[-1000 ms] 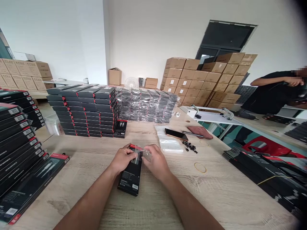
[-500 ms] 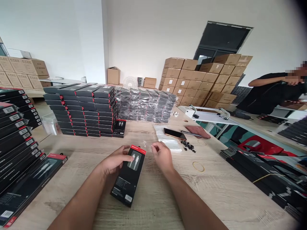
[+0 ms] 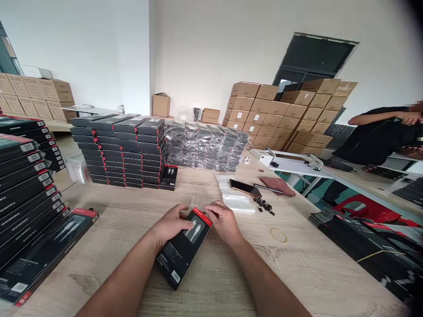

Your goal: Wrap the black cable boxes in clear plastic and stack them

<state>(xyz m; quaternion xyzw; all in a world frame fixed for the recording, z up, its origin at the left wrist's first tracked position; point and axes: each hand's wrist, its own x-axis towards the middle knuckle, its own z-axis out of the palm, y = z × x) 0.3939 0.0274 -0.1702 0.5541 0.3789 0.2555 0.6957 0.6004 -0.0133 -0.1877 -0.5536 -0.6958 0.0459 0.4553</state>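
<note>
box [image 3: 181, 255] slants over the bench [image 3: 218, 281] between both hands. left hand [image 3: 170, 224] pinches its side, thumb on the face, seemingly to steady it with the red end [image 3: 202, 216] accessible; right hand [image 3: 224, 220] has fingertips at that end, whether pinching cannot be told.

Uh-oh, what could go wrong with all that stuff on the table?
The flat black box with a red end might slip if the left hand gripping it loosens. The small, loose black pieces beyond the right hand could get knocked and scatter. The tall stack of flat black boxes at far left might topple if bumped.
</note>
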